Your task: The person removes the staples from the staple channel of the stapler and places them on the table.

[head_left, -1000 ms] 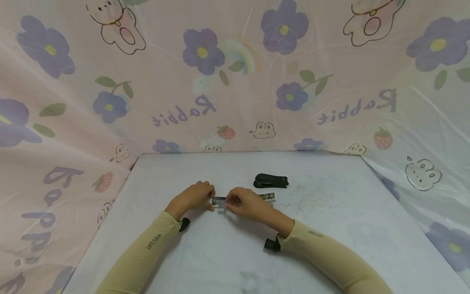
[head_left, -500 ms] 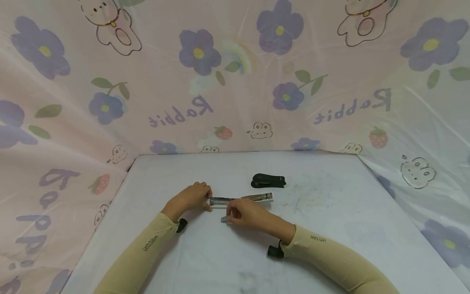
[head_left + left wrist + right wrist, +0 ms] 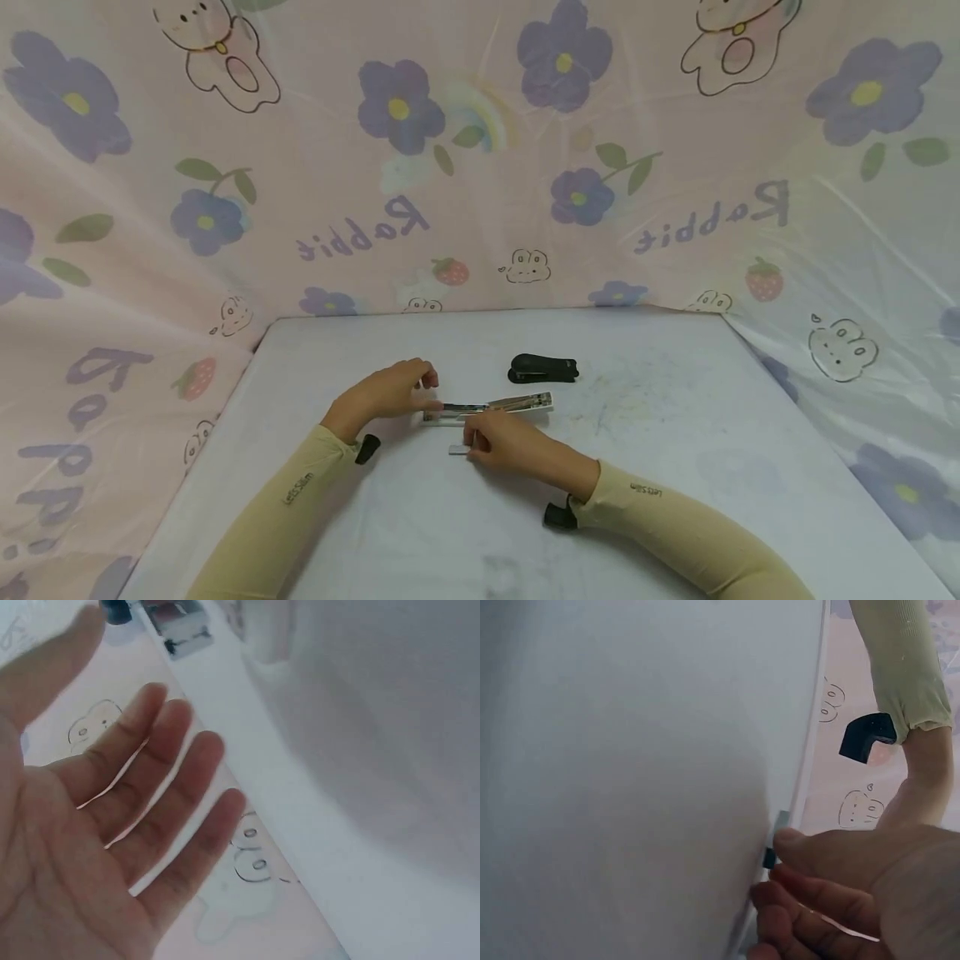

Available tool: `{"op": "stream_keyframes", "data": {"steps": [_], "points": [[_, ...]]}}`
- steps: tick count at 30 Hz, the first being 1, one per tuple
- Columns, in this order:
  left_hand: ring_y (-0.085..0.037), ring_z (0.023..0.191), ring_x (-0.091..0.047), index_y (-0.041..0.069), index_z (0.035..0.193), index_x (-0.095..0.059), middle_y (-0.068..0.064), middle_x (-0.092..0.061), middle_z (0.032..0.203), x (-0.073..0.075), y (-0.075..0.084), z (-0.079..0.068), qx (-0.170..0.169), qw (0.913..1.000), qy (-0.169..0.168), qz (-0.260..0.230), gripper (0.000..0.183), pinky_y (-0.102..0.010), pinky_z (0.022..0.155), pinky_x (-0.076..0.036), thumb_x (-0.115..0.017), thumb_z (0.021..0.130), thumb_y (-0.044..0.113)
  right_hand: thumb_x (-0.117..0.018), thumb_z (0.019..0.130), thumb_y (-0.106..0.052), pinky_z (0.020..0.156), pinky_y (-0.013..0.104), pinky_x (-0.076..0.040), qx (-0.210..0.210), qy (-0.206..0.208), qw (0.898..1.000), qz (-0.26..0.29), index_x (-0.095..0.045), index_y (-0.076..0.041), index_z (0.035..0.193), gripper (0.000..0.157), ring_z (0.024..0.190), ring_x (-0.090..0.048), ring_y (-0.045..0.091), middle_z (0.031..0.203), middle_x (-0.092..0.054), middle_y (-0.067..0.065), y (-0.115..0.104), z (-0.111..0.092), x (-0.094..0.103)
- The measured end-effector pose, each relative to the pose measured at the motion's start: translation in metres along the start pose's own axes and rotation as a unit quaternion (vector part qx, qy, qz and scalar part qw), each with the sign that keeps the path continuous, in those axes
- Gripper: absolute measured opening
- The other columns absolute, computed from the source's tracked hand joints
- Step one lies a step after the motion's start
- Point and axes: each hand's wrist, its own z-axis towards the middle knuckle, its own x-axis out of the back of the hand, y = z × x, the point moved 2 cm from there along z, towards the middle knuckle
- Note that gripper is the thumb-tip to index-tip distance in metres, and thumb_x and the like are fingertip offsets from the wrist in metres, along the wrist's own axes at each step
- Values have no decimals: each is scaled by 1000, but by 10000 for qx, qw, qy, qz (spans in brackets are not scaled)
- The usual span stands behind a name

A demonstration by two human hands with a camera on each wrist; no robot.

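My right hand (image 3: 498,440) pinches a small grey strip of staples (image 3: 457,450) between thumb and fingertips, low over the table. In the right wrist view the strip (image 3: 782,819) sticks out beyond the thumb. Just behind that hand lies a long white and metal stapler (image 3: 528,403), its metal channel facing up. The right fingers cover part of its near side. My left hand (image 3: 386,390) hovers at the stapler's left end, fingers spread and loosely bent, thumb near the channel. The left wrist view shows its palm bare, with the stapler's metal end (image 3: 187,637) beyond the fingertips.
A black stapler-like tool (image 3: 543,368) lies behind the white stapler. The white table (image 3: 645,517) has faint stains on its right side. Patterned cloth (image 3: 480,183) hangs along the back and both sides. Black camera mounts (image 3: 559,517) sit at the wrists.
My right hand has drawn back from over the stapler toward the table's near side, bringing the staple strip into view. My left fingers have lifted and spread away from the stapler's left end.
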Motion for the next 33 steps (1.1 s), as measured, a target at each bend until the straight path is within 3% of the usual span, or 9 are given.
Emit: {"op": "stream_keyframes", "data": {"steps": [4, 8, 12, 16, 21, 27, 33], "points": [[-19, 107, -60, 12, 119, -63, 0, -62, 114, 3, 9, 9, -317, 9994, 154, -3, 39, -38, 89, -49, -68, 95, 42, -75, 92, -22, 62, 21, -46, 1, 96, 9997, 232, -67, -14, 101, 14, 69, -53, 3, 77, -57, -12, -3, -6, 10], [-22, 109, -60, 10, 122, -63, -2, -63, 115, 3, 22, 22, -528, 9983, 188, 178, 38, -38, 89, -50, -68, 96, 37, -72, 94, -23, 62, 23, -47, 148, 701, 9968, 340, -68, -17, 100, 10, 70, -53, 5, 79, -58, -11, 3, -13, 34], [-24, 111, -59, 10, 125, -62, -5, -63, 118, 4, 34, 38, -529, 9981, 118, 280, 39, -40, 89, -50, -70, 95, 34, -72, 94, -22, 64, 25, -49, 292, 1424, 9884, 441, -68, -18, 99, 7, 73, -56, 5, 84, -61, -11, 22, -18, 61], [-23, 113, -57, 10, 130, -61, -5, -62, 121, 5, 44, 54, -461, 9984, -5, 321, 44, -41, 93, -49, -70, 95, 35, -71, 95, -19, 70, 29, -53, 120, 1751, 9824, 641, -67, -15, 104, 10, 80, -60, 7, 94, -64, -8, 50, -22, 87], [-21, 114, -56, 11, 133, -60, -3, -61, 123, 6, 53, 74, -358, 9986, -128, 359, 48, -40, 95, -48, -72, 93, 36, -71, 95, -18, 84, 41, -51, -301, 1755, 9824, 567, -66, -10, 113, 21, 95, -60, 20, 107, -65, 2, 92, -20, 103], [-21, 114, -57, 10, 134, -58, -3, -61, 123, -1, 59, 99, -283, 9987, -319, 296, 53, -42, 98, -47, -75, 91, 35, -74, 93, -16, 99, 57, -43, -258, 1358, 9880, 687, -62, -4, 120, 32, 113, -54, 40, 120, -62, 18, 128, -11, 97], [-19, 108, -59, 12, 130, -58, -3, -61, 120, -7, 73, 117, -135, 9979, -500, 401, 52, -40, 94, -48, -79, 87, 34, -75, 91, -12, 101, 53, -44, -273, 1142, 9882, 989, -61, -3, 122, 36, 115, -56, 35, 121, -62, 14, 142, 0, 85]]}}
